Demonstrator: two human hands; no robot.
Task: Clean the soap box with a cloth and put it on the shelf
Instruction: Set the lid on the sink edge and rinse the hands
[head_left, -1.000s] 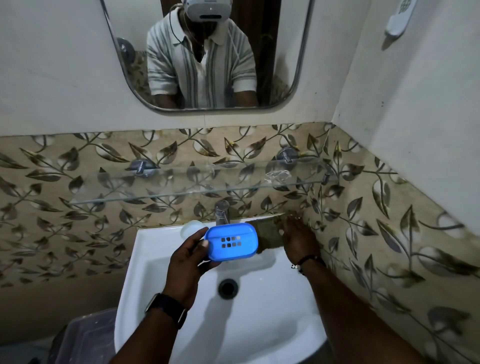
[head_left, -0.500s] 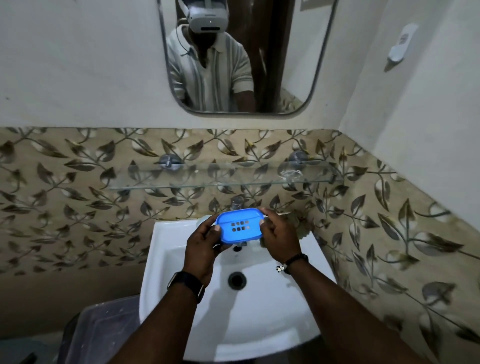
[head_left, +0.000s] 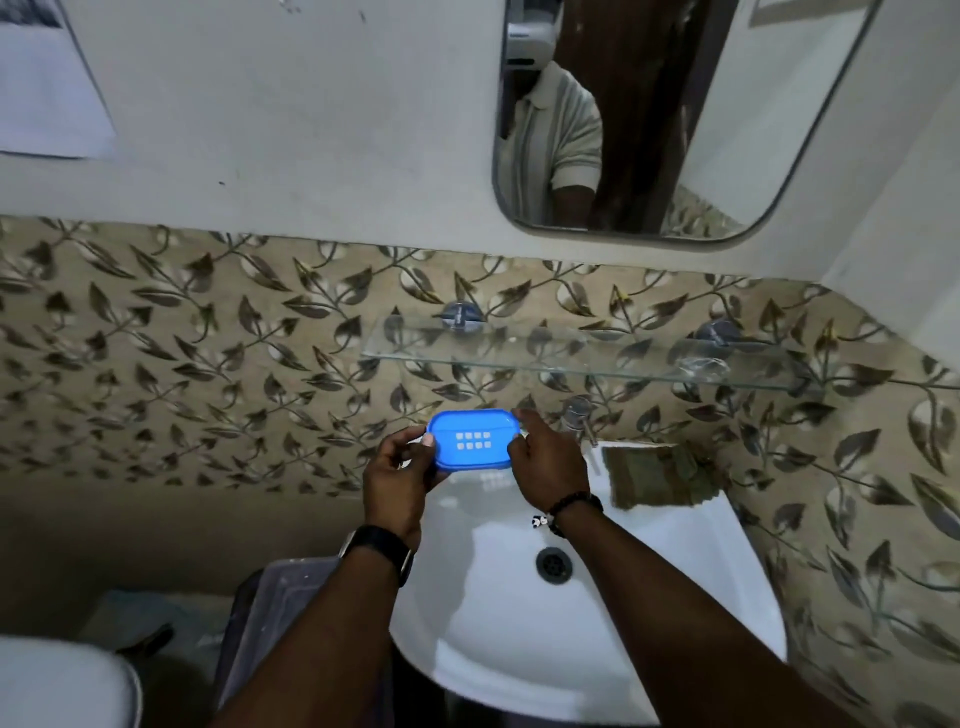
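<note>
The soap box (head_left: 471, 440), a blue plastic tray with a block of small drain slots in its floor, is held up in the air between both hands, below the front edge of the glass shelf (head_left: 571, 358) and not touching it. The left hand (head_left: 402, 480) has its grip closed on the box's left end, thumb over the rim; the right hand (head_left: 545, 465) has its grip closed on the right end, fingers curled round that corner. The box is close to level, open side up.

The cloth (head_left: 657, 475), a dull green-brown one, lies apart from the box, to the right of it on the back corner of the white washbasin (head_left: 675, 571), with neither hand on it. From that I judge the wiping part finished, or at least set aside (the box shows no obvious dirt or water, though at this size that is hard to tell).

What is left is the placing. The shelf above the box looks bare along most of its length, save for a small clear thing (head_left: 701, 366) toward the right of the box's line. The tap (head_left: 577, 413) stands just right of the box, under the shelf. The remaining move, as I judge it, is a short lift up and forward to set the box on the glass, then letting go.
</note>
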